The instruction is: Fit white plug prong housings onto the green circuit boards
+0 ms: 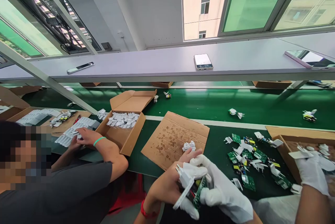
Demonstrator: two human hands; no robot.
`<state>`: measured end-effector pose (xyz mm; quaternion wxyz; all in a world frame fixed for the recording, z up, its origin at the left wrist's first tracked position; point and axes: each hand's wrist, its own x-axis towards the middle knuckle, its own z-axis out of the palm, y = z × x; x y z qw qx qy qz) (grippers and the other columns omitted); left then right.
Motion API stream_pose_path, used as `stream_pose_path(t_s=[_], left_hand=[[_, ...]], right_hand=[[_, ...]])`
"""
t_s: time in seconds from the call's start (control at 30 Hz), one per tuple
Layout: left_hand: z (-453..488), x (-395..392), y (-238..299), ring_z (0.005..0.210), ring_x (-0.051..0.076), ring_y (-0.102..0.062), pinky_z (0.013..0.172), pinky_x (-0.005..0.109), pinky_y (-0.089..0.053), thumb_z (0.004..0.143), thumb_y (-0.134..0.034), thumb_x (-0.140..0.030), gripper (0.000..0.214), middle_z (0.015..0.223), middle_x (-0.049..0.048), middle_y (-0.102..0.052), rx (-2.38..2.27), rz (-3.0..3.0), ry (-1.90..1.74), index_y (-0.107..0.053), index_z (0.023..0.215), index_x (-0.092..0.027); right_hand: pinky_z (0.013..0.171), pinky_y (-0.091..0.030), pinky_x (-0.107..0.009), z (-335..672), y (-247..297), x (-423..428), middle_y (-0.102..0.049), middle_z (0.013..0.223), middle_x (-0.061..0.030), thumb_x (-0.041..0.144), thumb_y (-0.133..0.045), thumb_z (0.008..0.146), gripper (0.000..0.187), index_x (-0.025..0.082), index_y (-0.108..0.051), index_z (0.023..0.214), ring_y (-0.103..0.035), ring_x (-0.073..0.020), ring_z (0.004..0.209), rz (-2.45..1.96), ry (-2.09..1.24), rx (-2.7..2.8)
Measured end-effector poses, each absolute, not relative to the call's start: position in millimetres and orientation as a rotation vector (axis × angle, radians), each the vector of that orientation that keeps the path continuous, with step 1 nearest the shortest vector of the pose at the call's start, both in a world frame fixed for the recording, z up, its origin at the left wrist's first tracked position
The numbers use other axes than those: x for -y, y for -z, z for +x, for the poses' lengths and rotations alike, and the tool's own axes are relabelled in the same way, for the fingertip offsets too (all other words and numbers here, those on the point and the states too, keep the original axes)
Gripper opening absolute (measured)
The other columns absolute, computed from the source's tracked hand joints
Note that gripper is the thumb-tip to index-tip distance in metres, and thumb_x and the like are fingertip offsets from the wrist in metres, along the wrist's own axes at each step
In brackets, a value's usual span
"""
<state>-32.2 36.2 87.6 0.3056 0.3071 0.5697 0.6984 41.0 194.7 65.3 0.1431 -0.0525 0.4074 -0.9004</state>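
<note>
My left hand (169,181), with a red band at the wrist and white coverings on some digits, is closed around a white plug housing (185,178). In my white-gloved right hand (222,190) a green circuit board (200,193) is gripped at the housing's open side. Board and housing are close together; whether they are joined I cannot tell, since fingers hide part of both. Just beyond my hands, a small cluster of white pieces (188,146) rests on a stained cardboard sheet (167,136). To the right lies a pile of circuit boards with white plug parts (247,157).
A co-worker's hands (83,136) hold a piece over white trays at left. Beside them stands an open carton (132,135) of white parts. At right, another person's gloved hand (312,171) is over a box (286,147). Behind runs a green belt (261,101), beneath a shelf (146,64) with phones.
</note>
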Motion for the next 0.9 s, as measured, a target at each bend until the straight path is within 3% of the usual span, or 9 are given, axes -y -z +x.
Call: stream_pose_path(t_s=[0.1,0.17,0.27,0.4,0.5,0.6,0.73,0.8,0.9], left_hand=[[-31.9,-33.5,-100.4,0.144,0.039,-0.030,0.121,0.056,0.001,0.072,-0.071,-0.020,0.042,0.119,0.0147,-0.070,-1.619,1.124,-1.558,-0.072,0.114,-0.022],[-31.0,-32.6,-105.0,0.144,0.036,-0.030,0.121,0.055,-0.003,0.074,-0.067,-0.017,0.041,0.113,0.0141,-0.072,-1.659,1.144,-1.526,-0.072,0.115,-0.022],[-30.7,-34.3,-104.5,0.141,0.037,-0.036,0.121,0.056,-0.007,0.072,-0.071,-0.018,0.042,0.111,0.0113,-0.073,-1.706,1.174,-1.536,-0.073,0.113,-0.024],[-28.7,-41.6,-87.1,0.137,0.040,-0.040,0.119,0.057,-0.021,0.066,-0.082,-0.038,0.054,0.125,0.0121,-0.067,-1.722,1.113,-1.670,-0.071,0.117,-0.025],[-22.0,-49.9,-68.0,0.134,0.040,-0.044,0.118,0.055,-0.028,0.056,-0.086,-0.049,0.071,0.135,0.0120,-0.061,-1.586,0.804,-1.957,-0.068,0.121,-0.025],[-13.5,-58.9,-55.8,0.132,0.038,-0.047,0.117,0.055,-0.028,0.056,-0.085,-0.052,0.072,0.130,0.0094,-0.064,-1.415,0.517,-2.149,-0.066,0.121,-0.029],[-9.4,-66.8,-56.5,0.122,0.039,-0.056,0.110,0.056,-0.039,0.057,-0.082,-0.058,0.074,0.123,0.0126,-0.067,-1.322,0.426,-2.127,-0.065,0.122,-0.025],[-11.8,-67.0,-60.9,0.125,0.039,-0.053,0.113,0.056,-0.035,0.058,-0.082,-0.058,0.073,0.127,0.0134,-0.065,-1.364,0.459,-2.094,-0.065,0.120,-0.023],[-18.7,-63.1,-67.5,0.137,0.041,-0.038,0.121,0.057,-0.015,0.057,-0.083,-0.056,0.075,0.133,0.0121,-0.060,-1.538,0.567,-1.995,-0.065,0.122,-0.023]], right_hand=[[0.102,-0.043,-0.042,39.7,-57.7,-193.7,-0.061,0.122,-0.0094,0.057,-0.087,0.050,0.090,0.025,-0.052,0.126,-0.058,-0.0273,0.113,-0.253,2.595,-1.275],[0.105,-0.041,-0.044,39.6,-51.4,-190.7,-0.060,0.124,-0.0090,0.053,-0.087,0.051,0.088,0.026,-0.053,0.127,-0.057,-0.0281,0.114,-0.288,2.643,-1.308],[0.085,-0.053,-0.037,41.9,-50.1,-184.9,-0.067,0.101,-0.0045,0.045,-0.088,0.050,0.071,0.026,-0.060,0.113,-0.063,-0.0226,0.088,-0.129,2.706,-1.261],[0.061,-0.052,-0.027,41.2,-65.4,-177.5,-0.066,0.082,-0.0019,0.051,-0.086,0.053,0.058,0.025,-0.065,0.101,-0.059,-0.0158,0.067,0.211,2.783,-1.139],[0.076,-0.056,-0.034,32.4,-70.2,-175.9,-0.069,0.090,-0.0055,0.061,-0.081,0.057,0.058,0.025,-0.068,0.100,-0.063,-0.0214,0.081,0.245,2.883,-1.198],[0.096,-0.051,-0.044,24.0,-63.7,-181.5,-0.069,0.112,-0.0094,0.065,-0.079,0.059,0.064,0.024,-0.070,0.107,-0.063,-0.0293,0.104,0.202,2.869,-1.368],[0.101,-0.048,-0.048,22.9,-58.9,-193.2,-0.069,0.118,-0.0106,0.063,-0.076,0.064,0.068,0.024,-0.066,0.118,-0.060,-0.0332,0.114,0.149,2.747,-1.590],[0.103,-0.046,-0.049,24.6,-61.3,-197.0,-0.071,0.112,-0.0104,0.062,-0.073,0.069,0.065,0.024,-0.064,0.121,-0.062,-0.0319,0.111,0.169,2.663,-1.699],[0.110,-0.038,-0.050,26.6,-63.6,-198.6,-0.070,0.114,-0.0103,0.066,-0.074,0.065,0.069,0.026,-0.064,0.121,-0.060,-0.0319,0.116,0.149,2.649,-1.704]])
